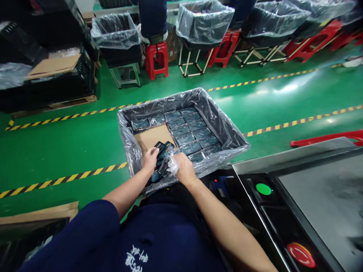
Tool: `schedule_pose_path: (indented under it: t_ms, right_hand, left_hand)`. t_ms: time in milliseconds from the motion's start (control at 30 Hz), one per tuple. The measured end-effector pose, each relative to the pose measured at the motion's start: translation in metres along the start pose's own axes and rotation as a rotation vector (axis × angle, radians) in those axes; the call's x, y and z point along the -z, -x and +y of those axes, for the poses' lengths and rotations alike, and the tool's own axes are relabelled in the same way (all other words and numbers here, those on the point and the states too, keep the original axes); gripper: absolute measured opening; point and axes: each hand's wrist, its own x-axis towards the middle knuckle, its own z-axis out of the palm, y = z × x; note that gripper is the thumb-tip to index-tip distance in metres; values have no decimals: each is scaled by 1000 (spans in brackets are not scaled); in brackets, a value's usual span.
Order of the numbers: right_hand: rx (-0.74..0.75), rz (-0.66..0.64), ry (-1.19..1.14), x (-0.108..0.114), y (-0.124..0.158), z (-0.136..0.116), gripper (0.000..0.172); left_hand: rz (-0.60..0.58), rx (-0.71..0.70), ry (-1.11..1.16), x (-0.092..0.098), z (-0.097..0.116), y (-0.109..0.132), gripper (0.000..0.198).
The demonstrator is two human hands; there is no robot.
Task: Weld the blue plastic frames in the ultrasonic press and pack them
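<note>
A dark bin lined with clear plastic (227,126) stands right in front of my body. Inside it, dark flat parts in clear bags (181,130) lie in rows along the back and right side, beside a brown cardboard sheet (154,138). My left hand (151,156) pinches a dark flat part (160,147) over the near left of the bin. Close by on the right, my right hand (183,165) is closed on a crumpled clear plastic bag (172,163). More dark parts lie partly hidden under both hands.
A machine with a green button (263,189) and red emergency stop (301,255) stands at my right. Across the green floor are lined bins (115,34), red stools (157,60) and seated people. Pallets with black crates (48,85) stand at the left.
</note>
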Motion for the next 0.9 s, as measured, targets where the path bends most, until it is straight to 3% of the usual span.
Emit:
schedule_pose_path:
  t_ms: [200,333,467,567,667,800,900]
  right_hand:
    - [45,-5,-57,12,-9,-8,16]
    - [-53,107,-253,24,-17,-14,17]
    - [-301,122,-542,27,-25,-8,12]
    - [-415,132,-690,21,-27,-3,21]
    - [-505,171,-786,13,-25,-3,30]
    - [-637,269,-855,13,-22,6,41]
    - [-707,355,-852,14,-17,17,46]
  left_hand:
    - [-86,-299,-72,-3,26,3,27]
    - [-210,-349,-99,-2,30,11,35]
    - [-544,-377,-60,1,46,28,64]
    - [-804,-321,-93,-3,60,42,93]
    - [-952,-170,-180,-14,63,52,90]
    - [-904,62,-111,-24,50,51,60]
    - [-780,83,-34,-28,38,44,50]
